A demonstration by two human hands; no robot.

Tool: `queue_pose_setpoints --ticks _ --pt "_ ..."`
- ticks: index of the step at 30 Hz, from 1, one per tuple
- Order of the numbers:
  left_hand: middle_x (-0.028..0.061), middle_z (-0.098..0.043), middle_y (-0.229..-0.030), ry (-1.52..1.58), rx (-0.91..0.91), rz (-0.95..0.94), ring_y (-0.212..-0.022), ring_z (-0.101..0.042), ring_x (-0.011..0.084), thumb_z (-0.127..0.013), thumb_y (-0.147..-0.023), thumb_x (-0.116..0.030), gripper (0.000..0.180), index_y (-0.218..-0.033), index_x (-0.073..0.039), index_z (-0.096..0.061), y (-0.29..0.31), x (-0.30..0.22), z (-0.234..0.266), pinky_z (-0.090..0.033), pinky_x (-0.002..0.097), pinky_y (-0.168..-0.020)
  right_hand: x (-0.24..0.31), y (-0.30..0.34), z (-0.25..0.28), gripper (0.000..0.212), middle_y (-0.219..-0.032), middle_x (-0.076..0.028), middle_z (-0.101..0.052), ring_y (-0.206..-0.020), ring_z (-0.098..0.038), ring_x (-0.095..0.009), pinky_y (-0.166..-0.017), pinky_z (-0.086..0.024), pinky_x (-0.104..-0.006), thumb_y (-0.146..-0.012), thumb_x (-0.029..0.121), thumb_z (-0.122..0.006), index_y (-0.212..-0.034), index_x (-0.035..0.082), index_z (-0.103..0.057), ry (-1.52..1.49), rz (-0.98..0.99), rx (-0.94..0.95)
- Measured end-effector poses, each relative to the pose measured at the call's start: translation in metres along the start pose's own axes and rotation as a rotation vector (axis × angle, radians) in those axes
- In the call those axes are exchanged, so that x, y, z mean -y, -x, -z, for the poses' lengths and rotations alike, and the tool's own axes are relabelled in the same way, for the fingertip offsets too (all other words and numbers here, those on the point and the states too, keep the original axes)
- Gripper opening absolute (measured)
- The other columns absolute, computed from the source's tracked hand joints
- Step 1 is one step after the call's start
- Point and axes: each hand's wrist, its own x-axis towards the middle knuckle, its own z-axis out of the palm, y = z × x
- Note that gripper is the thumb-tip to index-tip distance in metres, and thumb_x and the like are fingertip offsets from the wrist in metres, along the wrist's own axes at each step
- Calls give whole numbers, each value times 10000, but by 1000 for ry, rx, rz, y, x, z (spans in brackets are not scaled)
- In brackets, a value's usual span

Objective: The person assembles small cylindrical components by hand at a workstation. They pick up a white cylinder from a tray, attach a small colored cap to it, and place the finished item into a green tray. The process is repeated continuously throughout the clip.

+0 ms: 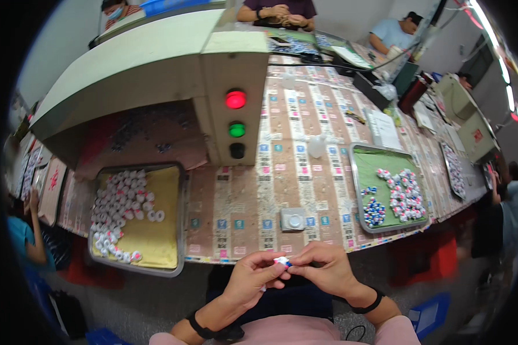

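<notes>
Close to my body, just off the table's front edge, my left hand (pixel 252 280) and my right hand (pixel 326 270) meet. Both pinch one small white plastic piece (pixel 282 261) with pink and blue parts, the left at its white side and the right at its blue side. A bit of white also shows under my left fingers; its kind is too small to tell. On the left, a tray (pixel 179 230) with a yellow lining holds many white round pieces (pixel 124 198). The right tray (pixel 355 190), lined in green, holds white-and-pink pieces (pixel 406 195) and a heap of blue ones (pixel 374 212).
A large cream machine housing (pixel 227 63) with a red light (pixel 235 99) and a green one (pixel 236 129) stands behind the left tray. A small whitish square block (pixel 293 219) sits near the front edge. Other people work around the table.
</notes>
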Motion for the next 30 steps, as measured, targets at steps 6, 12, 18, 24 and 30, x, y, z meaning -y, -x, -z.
queue_pose_setpoints --ticks 6,12,18,24,30 --pt "60 -618 -922 43 26 -38 -572 -546 124 -573 -919 -64 322 -1233 -16 -520 -3 -6 -12 -430 226 -452 1 -12 41 156 -837 -40 -665 -736 -595 -103 -640 -461 -240 -784 51 -733 -938 41 -708 73 8 -98" --pt "31 -567 -829 310 21 23 -572 -462 135 -493 -972 -213 228 -1083 -50 -607 7 -16 19 -356 263 -493 -54 -25 181 122 -799 -13 -641 -708 -579 -77 -647 -464 -218 -811 69 -699 -908 26 -639 233 -150 -628" --pt "64 -577 -888 374 -88 59 -795 -536 189 -543 -911 -163 176 -1039 -55 -601 20 -24 2 -443 318 -672 -102 -20 239 177 -811 -59 -637 -707 -591 -149 -681 -483 -280 -738 39 -715 -900 14 -646 603 -305 -662" --pt "106 -597 -1016 380 -27 13 -942 -573 240 -516 -881 -69 189 -1057 -26 -569 19 -20 7 -484 384 -817 -73 -39 212 199 -891 -113 -637 -830 -581 -265 -730 -480 -365 -688 13 -699 -881 32 -656 928 56 -427" --pt "152 -587 -1112 347 -46 -1 -1026 -588 255 -509 -864 46 218 -1074 -2 -543 19 -20 3 -501 367 -895 -75 -56 207 158 -853 -137 -647 -780 -606 -299 -711 -495 -364 -698 1 -688 -850 14 -645 877 -85 -301"
